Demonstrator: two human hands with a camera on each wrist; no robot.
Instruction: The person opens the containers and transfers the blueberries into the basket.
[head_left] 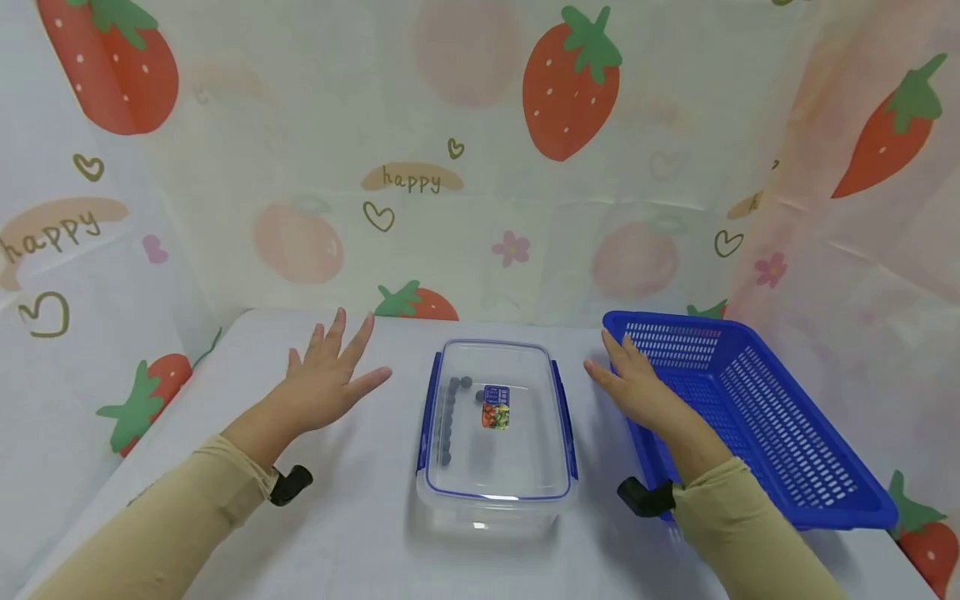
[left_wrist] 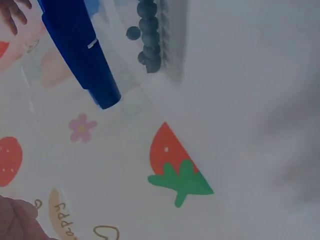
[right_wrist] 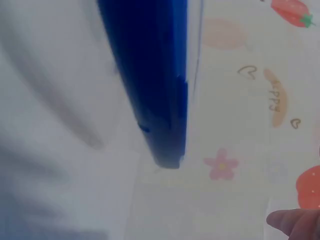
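A clear lidded food container [head_left: 517,467] with blue side clips stands on the white table, a colourful label [head_left: 496,407] on its lid. Several small dark blue balls, like blueberries [left_wrist: 150,39], lie inside along its left wall. My left hand [head_left: 322,379] hovers left of the container, fingers spread, touching nothing. Over the left rim of a blue plastic basket [head_left: 780,400], my right hand [head_left: 637,387] is held with straight fingers; whether it touches the rim I cannot tell. Each wrist view shows a blue clip [right_wrist: 155,75] of the container close up.
Blue and slatted, the basket fills the right side of the table. A cloth backdrop [head_left: 450,108] printed with strawberries hangs behind and at both sides. A small black wrist camera [head_left: 291,485] sits on the left sleeve, another [head_left: 647,497] on the right.
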